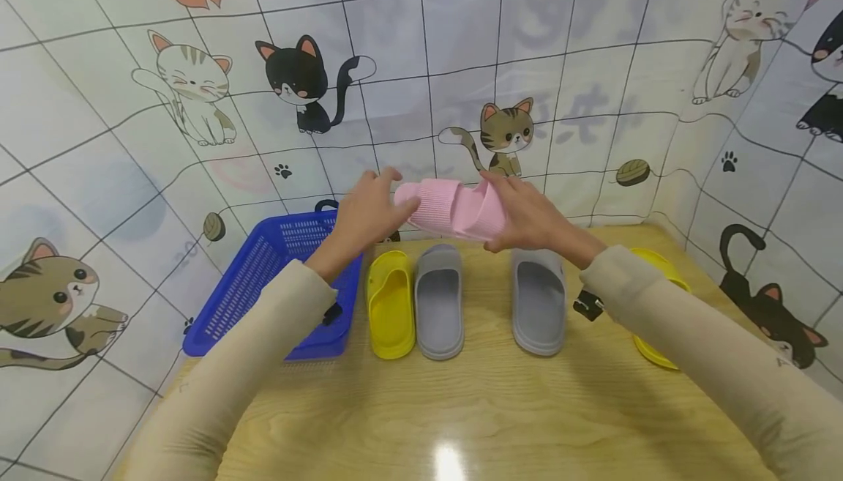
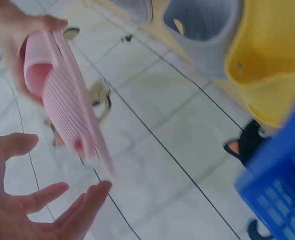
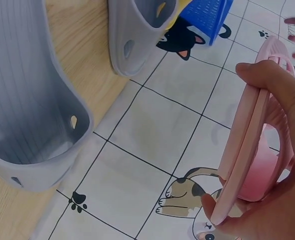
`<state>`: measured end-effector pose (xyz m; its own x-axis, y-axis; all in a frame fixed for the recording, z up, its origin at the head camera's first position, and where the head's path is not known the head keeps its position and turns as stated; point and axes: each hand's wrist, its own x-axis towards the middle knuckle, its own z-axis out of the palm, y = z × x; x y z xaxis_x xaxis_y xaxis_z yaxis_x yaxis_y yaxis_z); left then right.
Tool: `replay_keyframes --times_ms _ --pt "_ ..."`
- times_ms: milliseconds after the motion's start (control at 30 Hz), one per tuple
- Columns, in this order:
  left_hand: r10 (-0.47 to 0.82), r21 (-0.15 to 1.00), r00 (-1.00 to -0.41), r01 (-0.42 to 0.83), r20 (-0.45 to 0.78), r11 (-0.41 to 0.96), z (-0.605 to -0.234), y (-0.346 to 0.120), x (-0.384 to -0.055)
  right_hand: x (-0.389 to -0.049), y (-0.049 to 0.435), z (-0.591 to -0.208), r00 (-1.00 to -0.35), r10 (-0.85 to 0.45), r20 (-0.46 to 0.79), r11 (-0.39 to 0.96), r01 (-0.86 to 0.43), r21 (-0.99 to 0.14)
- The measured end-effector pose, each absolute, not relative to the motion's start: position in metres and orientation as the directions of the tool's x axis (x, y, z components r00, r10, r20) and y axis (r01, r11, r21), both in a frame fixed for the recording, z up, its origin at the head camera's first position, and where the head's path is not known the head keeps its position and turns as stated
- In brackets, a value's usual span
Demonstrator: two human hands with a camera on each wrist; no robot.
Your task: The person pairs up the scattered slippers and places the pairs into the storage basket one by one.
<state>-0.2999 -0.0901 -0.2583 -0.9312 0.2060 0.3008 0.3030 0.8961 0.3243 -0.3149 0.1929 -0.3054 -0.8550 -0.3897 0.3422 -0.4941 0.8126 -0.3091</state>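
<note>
A pair of pink slippers [image 1: 437,206], laid sole against sole, is held up above the table in front of the wall. My right hand [image 1: 530,214] grips one end of the pair, its thumb [image 3: 262,75] across the edges of the two soles in the right wrist view. At the other end is my left hand [image 1: 367,214], fingers spread and slightly bent; in the left wrist view a fingertip comes right up to the slippers' tip. Below stand two grey slippers [image 1: 440,312], apart from each other, the left one beside a yellow clog [image 1: 392,331].
A blue perforated basket [image 1: 323,345] stands at the left of the wooden table [image 1: 369,415]. Another yellow shoe [image 1: 648,353] at the right is partly covered by my right sleeve. A cat-patterned wall covering [image 1: 395,49] rises behind the table and along both sides.
</note>
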Motion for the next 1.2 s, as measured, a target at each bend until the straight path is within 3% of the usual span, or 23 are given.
replay_keyframes --times_ms 400,767,967,1067,1200 --pt "0.077 0.377 -0.954 0.188 0.291 0.907 -0.279 -0.233 -0.293 -0.313 0.185 -0.303 -0.845 -0.411 0.341 0.775 -0.521 -0.358" --pt "0.16 0.321 -0.98 0.19 0.118 0.928 -0.328 -0.359 -0.266 -0.315 0.159 -0.299 -0.822 -0.454 0.345 0.746 -0.562 -0.358" --pt "0.205 0.411 -0.979 0.191 0.012 0.891 -0.362 -0.389 -0.256 -0.317 0.148 -0.295 -0.804 -0.475 0.358 0.727 -0.588 -0.355" --pt "0.226 0.482 -0.974 0.203 0.01 0.852 -0.372 -0.393 -0.254 -0.319 0.142 -0.293 -0.802 -0.48 0.356 0.724 -0.591 -0.355" --pt "0.204 0.492 -0.978 0.193 0.032 0.849 -0.376 -0.397 -0.251 -0.32 0.134 -0.289 -0.803 -0.479 0.354 0.721 -0.59 -0.363"
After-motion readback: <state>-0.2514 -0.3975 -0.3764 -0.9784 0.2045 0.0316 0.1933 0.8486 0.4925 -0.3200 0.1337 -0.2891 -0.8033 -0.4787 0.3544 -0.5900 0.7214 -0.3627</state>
